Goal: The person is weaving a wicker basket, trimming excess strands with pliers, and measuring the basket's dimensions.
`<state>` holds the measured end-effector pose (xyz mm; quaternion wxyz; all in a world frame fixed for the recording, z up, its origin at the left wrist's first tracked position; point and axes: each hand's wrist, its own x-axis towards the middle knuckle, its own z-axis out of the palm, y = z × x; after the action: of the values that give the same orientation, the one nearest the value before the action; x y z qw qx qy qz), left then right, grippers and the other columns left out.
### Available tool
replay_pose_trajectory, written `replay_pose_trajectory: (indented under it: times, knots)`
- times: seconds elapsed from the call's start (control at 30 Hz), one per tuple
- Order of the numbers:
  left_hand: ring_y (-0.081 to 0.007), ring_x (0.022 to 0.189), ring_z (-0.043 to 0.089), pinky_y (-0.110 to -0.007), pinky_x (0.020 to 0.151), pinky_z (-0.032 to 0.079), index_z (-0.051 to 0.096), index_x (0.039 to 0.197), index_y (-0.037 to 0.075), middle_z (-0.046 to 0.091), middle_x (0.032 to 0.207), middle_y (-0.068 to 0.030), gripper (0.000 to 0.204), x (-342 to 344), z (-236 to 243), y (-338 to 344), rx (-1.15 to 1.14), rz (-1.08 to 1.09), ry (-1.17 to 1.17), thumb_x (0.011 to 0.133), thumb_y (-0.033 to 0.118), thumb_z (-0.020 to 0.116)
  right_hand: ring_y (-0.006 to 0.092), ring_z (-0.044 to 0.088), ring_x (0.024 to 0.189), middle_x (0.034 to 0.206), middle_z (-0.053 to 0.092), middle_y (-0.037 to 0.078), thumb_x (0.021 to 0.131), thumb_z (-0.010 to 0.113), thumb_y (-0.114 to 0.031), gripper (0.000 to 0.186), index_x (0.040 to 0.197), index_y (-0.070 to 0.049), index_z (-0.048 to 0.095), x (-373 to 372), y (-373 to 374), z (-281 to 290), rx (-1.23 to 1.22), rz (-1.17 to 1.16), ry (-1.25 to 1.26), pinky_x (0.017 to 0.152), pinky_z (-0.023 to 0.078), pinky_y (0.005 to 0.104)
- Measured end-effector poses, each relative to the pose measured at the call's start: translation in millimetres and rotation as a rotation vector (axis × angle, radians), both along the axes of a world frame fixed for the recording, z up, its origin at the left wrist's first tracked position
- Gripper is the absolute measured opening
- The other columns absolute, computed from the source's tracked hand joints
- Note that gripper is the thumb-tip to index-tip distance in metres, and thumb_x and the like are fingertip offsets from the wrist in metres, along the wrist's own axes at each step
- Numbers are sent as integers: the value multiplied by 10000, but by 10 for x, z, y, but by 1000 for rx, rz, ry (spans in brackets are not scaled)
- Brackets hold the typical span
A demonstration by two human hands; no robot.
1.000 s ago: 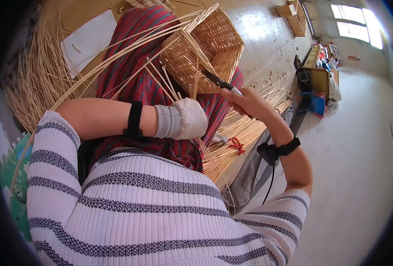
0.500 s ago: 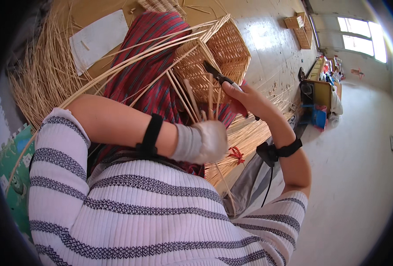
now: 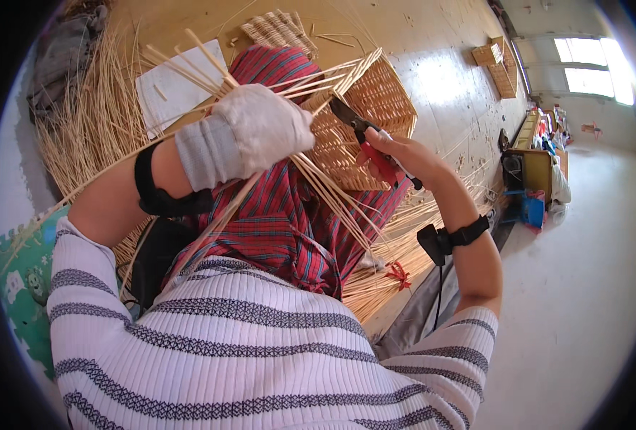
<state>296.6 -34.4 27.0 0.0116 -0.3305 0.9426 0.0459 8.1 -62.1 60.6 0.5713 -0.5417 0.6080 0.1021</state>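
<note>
A woven wicker basket [image 3: 379, 107] rests against the red plaid cloth [image 3: 271, 233] over my lap, with loose wicker strands [image 3: 329, 188] sticking out from its near side. My left hand [image 3: 264, 129], in a pale work glove, is closed round a bundle of these strands at the basket's left edge. Their ends fan out above the glove. My right hand [image 3: 402, 156], bare, grips pruning shears [image 3: 381, 163] with red on the handles. The dark blades point up and left at the basket's rim, near the strands. Whether they touch a strand I cannot tell.
A large heap of wicker strands [image 3: 92, 122] lies at left, beside a white sheet [image 3: 162, 93]. A small woven panel [image 3: 278, 32] lies beyond the cloth. Near my right knee is a strand bundle with a red tie [image 3: 398, 274]. Farther right stand boxes and a blue container [image 3: 534, 209].
My left hand has moved up and left, from near my waist to the basket's left edge, and now holds strands there. The right hand keeps the shears, whose red handle now shows.
</note>
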Motion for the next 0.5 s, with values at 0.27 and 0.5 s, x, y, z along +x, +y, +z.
replay_pose_trajectory:
  times: [0.27, 0.5]
  knots:
    - [-260, 1055, 676, -406, 849, 563, 695, 945, 69, 705, 1147, -91, 222, 303, 233, -255, -629, -97, 293, 734, 123, 657, 69, 525, 535, 595, 552, -16, 949, 635, -553, 524, 844, -43, 686, -131, 227, 9, -151, -52, 28, 489, 391, 239]
    - [-379, 1091, 656, -427, 881, 536, 588, 1264, -5, 661, 1214, -239, 469, 3388, -1189, -1273, -120, 1237, -187, 974, 360, 541, 120, 603, 755, 963, 687, 105, 969, 594, -104, 375, 1315, 30, 541, -692, 1042, 526, -695, -333, -261, 645, 477, 254]
